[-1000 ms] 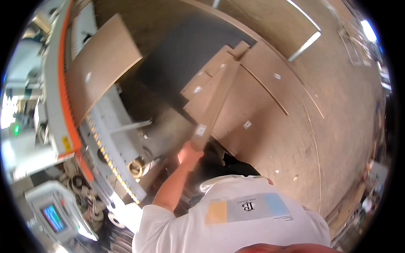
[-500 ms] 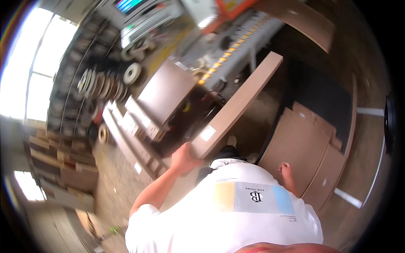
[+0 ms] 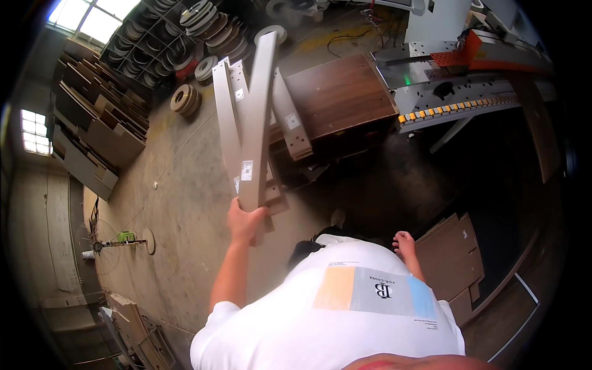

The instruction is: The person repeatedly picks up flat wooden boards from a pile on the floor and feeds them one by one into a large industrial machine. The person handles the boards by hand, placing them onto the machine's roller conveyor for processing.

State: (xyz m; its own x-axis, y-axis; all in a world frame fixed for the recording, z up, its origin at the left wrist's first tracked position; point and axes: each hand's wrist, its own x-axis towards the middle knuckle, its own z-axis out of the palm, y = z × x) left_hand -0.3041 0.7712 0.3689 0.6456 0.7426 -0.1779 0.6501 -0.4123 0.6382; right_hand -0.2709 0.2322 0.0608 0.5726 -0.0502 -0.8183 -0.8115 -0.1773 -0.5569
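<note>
Workshop floor (image 3: 185,203) beneath us, long board (image 3: 256,117) in our left hand (image 3: 246,219)

At 8 o'clock, our left fingers and thumb clasp the board's near end; it runs towards 12, overlapping pale strips (image 3: 228,117) at 11, contact unclear; our right hand (image 3: 404,243), at 4, is empty, fingers loosely bent; we judge this a one-handed carrying step, and the next move calls for steadying the far end.

"What was hidden?"
"The left hand (image 3: 245,221) partly covered the near end of a long board (image 3: 258,117), which partly blocked pale panels (image 3: 227,114) behind it."
"And the board's label (image 3: 247,171)?"
"Its print was too small to read."
</note>
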